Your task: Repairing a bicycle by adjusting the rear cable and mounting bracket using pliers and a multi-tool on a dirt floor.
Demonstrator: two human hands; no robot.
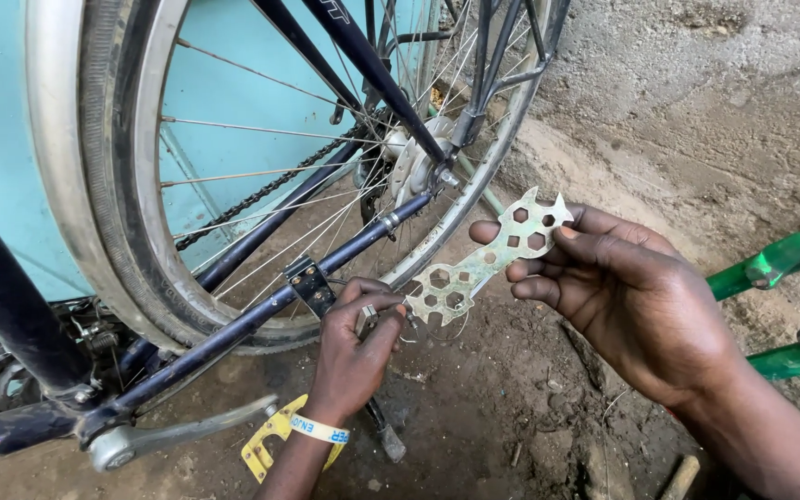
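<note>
While my right hand (622, 296) pinches the flat multi-hole wrench (485, 262) and left hand (358, 338) grips a small nut (366, 319) beside the bike frame (261, 310), the nut could drop into dirt.

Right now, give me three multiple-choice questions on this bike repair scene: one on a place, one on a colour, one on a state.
1. Where is the flat multi-hole wrench?
A. On the ground
B. Between both hands
C. Hung on the spokes

2. What colour are the tubes at the right edge?
A. Green
B. Red
C. White

3. How is the right hand?
A. Open and empty
B. Out of view
C. Gripping the wrench's wide end

Answers: 1 B, the left hand meets its lower end; 2 A, both are bright green; 3 C, its fingers pinch that end.
</note>
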